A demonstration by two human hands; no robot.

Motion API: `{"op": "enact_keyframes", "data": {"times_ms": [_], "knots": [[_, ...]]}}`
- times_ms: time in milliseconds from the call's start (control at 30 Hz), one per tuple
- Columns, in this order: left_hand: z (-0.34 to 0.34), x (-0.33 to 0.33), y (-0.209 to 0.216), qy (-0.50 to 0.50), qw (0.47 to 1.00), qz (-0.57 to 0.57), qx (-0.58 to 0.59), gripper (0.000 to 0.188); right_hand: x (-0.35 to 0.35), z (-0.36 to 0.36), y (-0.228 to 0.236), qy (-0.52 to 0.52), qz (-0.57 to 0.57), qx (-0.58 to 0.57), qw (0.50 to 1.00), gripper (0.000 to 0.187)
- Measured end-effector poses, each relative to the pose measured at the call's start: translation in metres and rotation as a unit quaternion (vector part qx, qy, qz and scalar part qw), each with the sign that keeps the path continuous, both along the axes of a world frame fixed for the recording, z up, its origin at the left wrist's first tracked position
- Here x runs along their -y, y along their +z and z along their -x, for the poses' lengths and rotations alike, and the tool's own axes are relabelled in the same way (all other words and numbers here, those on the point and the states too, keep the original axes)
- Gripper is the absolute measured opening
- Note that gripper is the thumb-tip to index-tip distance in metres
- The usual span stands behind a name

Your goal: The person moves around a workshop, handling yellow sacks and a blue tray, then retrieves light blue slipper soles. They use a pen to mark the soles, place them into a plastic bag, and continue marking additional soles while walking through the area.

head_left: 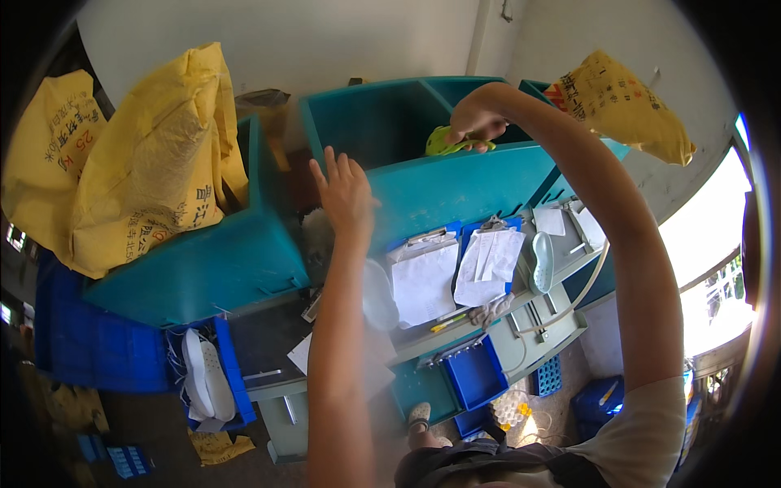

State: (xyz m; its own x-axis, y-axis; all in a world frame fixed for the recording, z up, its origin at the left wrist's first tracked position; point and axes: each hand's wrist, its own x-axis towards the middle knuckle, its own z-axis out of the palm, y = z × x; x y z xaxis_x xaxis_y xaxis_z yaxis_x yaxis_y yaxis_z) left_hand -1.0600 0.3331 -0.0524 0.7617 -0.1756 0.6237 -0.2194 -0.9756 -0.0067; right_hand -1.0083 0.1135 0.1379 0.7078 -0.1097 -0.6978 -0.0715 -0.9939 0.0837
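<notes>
My right hand (480, 119) is closed on a lime-green curved object (446, 141), at the front rim of a teal bin (455, 191) with dividers inside. Fingers hide part of the object, so its exact kind does not show. My left hand (346, 193) is raised by the bin's left front corner, fingers stretched and apart, holding nothing. I cannot tell whether it touches the bin. Deep shadow hides what lies inside the bin's left compartment (366, 122).
Yellow sacks (154, 163) rest on another teal bin (203, 264) at left; one more yellow sack (626, 106) is at right. Below are clipboards with papers (425, 276), a pale shoe sole (543, 262), blue trays (476, 374) and a crate with white shoes (207, 378).
</notes>
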Motion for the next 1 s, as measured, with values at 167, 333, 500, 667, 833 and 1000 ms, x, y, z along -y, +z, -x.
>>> {"op": "enact_keyframes", "data": {"times_ms": [167,333,500,667,833,1000], "knots": [[-0.003,-0.002,-0.004,-0.025,0.999,0.020,0.015,0.075,-0.003,-0.002,-0.002,0.021,0.118,0.041,0.992,0.025],[0.001,-0.002,0.001,-0.028,0.999,0.030,0.012,0.071,0.004,0.004,-0.006,0.020,0.160,0.232,0.959,0.028],[-0.001,0.001,0.001,-0.028,0.999,0.046,-0.001,0.055,-0.009,-0.001,-0.008,0.139,0.214,0.347,0.903,0.031],[-0.004,0.003,-0.003,0.000,1.000,0.030,-0.003,0.062,-0.039,-0.015,-0.030,0.089,0.032,0.405,0.910,0.035],[-0.006,0.001,-0.003,-0.014,0.999,0.032,-0.003,0.060,-0.043,-0.038,-0.066,0.092,0.114,0.300,0.943,0.039],[-0.005,-0.001,-0.005,-0.016,0.999,0.036,-0.031,0.066,-0.045,-0.058,-0.085,0.044,0.071,0.257,0.963,0.033]]}}
